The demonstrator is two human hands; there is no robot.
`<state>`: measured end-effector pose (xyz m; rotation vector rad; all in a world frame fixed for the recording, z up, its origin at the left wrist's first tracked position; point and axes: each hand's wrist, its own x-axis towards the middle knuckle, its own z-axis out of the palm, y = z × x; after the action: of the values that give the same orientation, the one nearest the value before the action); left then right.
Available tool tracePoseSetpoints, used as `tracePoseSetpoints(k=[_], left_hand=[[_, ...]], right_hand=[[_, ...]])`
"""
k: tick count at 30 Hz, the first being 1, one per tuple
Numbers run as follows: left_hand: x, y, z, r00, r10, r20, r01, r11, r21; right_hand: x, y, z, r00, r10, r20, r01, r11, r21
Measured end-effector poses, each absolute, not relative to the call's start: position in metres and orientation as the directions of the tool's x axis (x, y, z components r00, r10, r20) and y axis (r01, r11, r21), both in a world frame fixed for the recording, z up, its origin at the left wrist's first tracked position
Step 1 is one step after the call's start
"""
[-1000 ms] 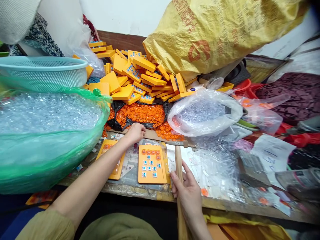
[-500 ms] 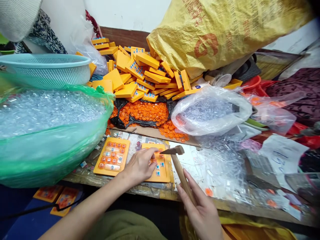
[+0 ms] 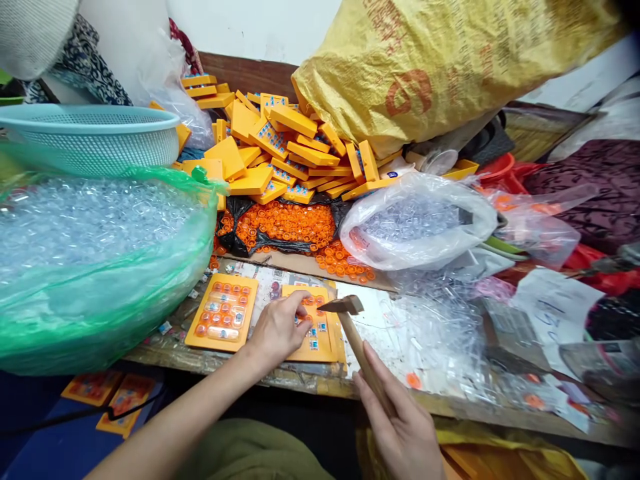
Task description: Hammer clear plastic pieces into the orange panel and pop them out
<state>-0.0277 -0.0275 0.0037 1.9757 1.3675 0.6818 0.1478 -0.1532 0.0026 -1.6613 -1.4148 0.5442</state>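
Panel (image 3: 326, 340) — partly behind left hand (image 3: 280, 330), yellow sack (image 3: 445, 73) — cropped above

Orange-yellow keypad panel (image 3: 327, 347): I find it flat on the bench (image 3: 320, 385), face up, its left and centre partly hidden. Orange caps (image 3: 320, 301) show near its top; lower down I note blue switches (image 3: 314, 335) without caps. Hammer (image 3: 358, 341): held by its wooden handle, which slants up and leftward to a dark head, blunt at right, tapering left to a point over the panel. Contact there: I cannot tell.
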Motion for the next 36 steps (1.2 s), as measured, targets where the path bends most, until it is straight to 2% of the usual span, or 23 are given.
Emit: tracePoseSetpoints(k=[2, 7, 10, 12, 15, 17, 20, 24, 29, 36], left_hand=[[-0.027, -0.027, 0.002, 0.318, 0.946, 0.053, 0.609, -0.247, 0.753], [-0.028, -0.03, 0.0, 0.331, 0.943, 0.049, 0.576, -0.242, 0.781], [-0.036, -0.019, 0.008, 0.397, 0.917, -0.036, 0.538, -0.201, 0.819], [-0.045, 0.0, 0.017, 0.363, 0.931, -0.036, 0.631, -0.217, 0.745], [-0.059, 0.043, 0.026, 0.213, 0.974, 0.073, 0.835, -0.22, 0.504], [-0.065, 0.07, 0.027, 0.164, 0.984, 0.065, 0.877, -0.176, 0.448], [-0.066, 0.093, 0.021, 0.177, 0.984, 0.011, 0.885, -0.164, 0.435], [-0.06, 0.096, 0.016, 0.264, 0.964, -0.021, 0.867, -0.228, 0.443], [-0.05, 0.095, 0.013, 0.282, 0.959, 0.013, 0.847, -0.255, 0.467], [-0.044, 0.103, 0.002, 0.29, 0.955, 0.056, 0.808, -0.276, 0.52]], right_hand=[[0.143, -0.153, 0.008, 0.3, 0.943, 0.144, 0.521, -0.035, -0.853], [0.143, -0.154, 0.006, 0.116, 0.993, 0.008, 0.58, -0.061, -0.812], [0.148, -0.152, -0.004, 0.223, 0.974, -0.051, 0.427, -0.145, -0.893], [0.15, -0.149, -0.008, 0.359, 0.927, -0.106, 0.286, -0.217, -0.933], [0.151, -0.142, -0.006, 0.499, 0.849, -0.174, 0.163, -0.289, -0.943], [0.15, -0.136, -0.001, 0.532, 0.823, -0.197, 0.096, -0.291, -0.952], [0.148, -0.129, 0.001, 0.531, 0.816, -0.228, 0.0, -0.269, -0.963], [0.153, -0.126, -0.003, 0.499, 0.827, -0.258, -0.054, -0.268, -0.962], [0.159, -0.126, -0.005, 0.459, 0.831, -0.314, -0.082, -0.312, -0.947], [0.156, -0.125, 0.0, 0.454, 0.834, -0.313, -0.066, -0.319, -0.945]])
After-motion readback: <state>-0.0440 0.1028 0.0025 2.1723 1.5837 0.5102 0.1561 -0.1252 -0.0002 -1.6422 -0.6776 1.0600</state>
